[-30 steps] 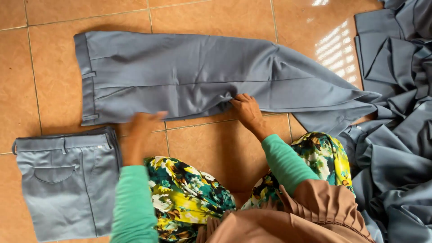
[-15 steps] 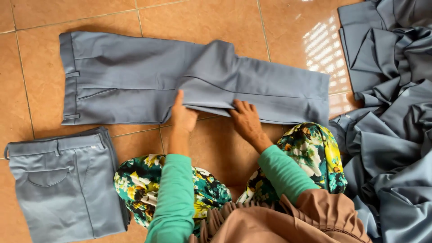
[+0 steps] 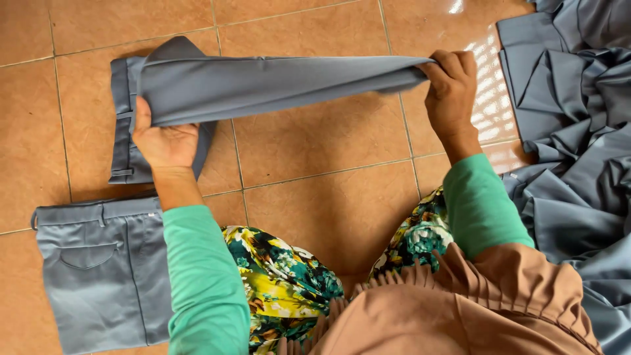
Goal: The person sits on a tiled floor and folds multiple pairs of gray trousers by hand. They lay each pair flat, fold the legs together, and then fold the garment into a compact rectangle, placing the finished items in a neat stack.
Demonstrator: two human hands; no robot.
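Item: grey trousers (image 3: 263,82), lifted mid-fold over tile floor (image 3: 315,171). Your left hand (image 3: 161,141) clamps waistband end; right hand (image 3: 450,89) pinches leg hems shut. Keep edges aligned, fabric taut. Nearby: folded pair (image 3: 98,263) btm-left, fabric pile (image 3: 578,118) right.

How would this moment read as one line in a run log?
left hand: grips grey trousers near waistband | right hand: pinches leg end, lifted | folded trousers: on tiled floor | grey fabric pile: at right
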